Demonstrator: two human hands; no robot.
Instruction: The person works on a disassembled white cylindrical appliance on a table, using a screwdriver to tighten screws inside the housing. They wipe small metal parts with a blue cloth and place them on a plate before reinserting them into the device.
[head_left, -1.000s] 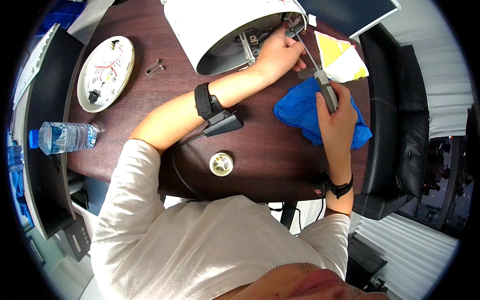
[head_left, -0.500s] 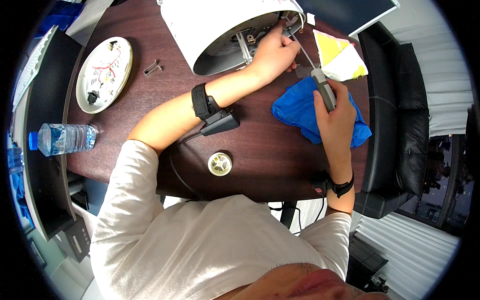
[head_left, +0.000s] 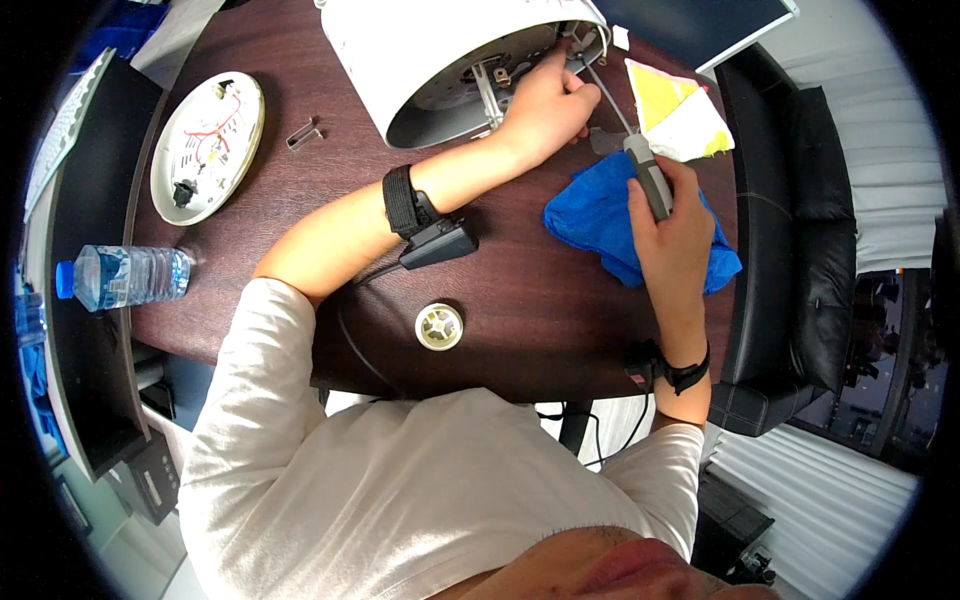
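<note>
My left hand (head_left: 548, 105) reaches into the open end of a white cylindrical appliance (head_left: 420, 50), its fingers closed at the right inner rim on something hidden. My right hand (head_left: 668, 220) grips a grey screwdriver (head_left: 652, 180), its long shaft reaching up to that rim beside my left fingertips. A metal bracket (head_left: 492, 95) shows inside the cylinder. A blue cloth (head_left: 585, 220) lies under my right hand, and a folded yellow and white cloth (head_left: 678, 110) lies to the right of the shaft.
On the wooden desk (head_left: 520, 330) are an oval white cover with red wires (head_left: 207, 148), a small metal piece (head_left: 305, 135), a water bottle (head_left: 130, 275) and a round cream cap (head_left: 439, 326). A dark panel (head_left: 690, 25) stands behind, a black sofa (head_left: 770, 250) to the right.
Both hands and the cylinder appear slightly further left and higher than a second ago, along with the whole view. The grip on the screwdriver looks the same.
</note>
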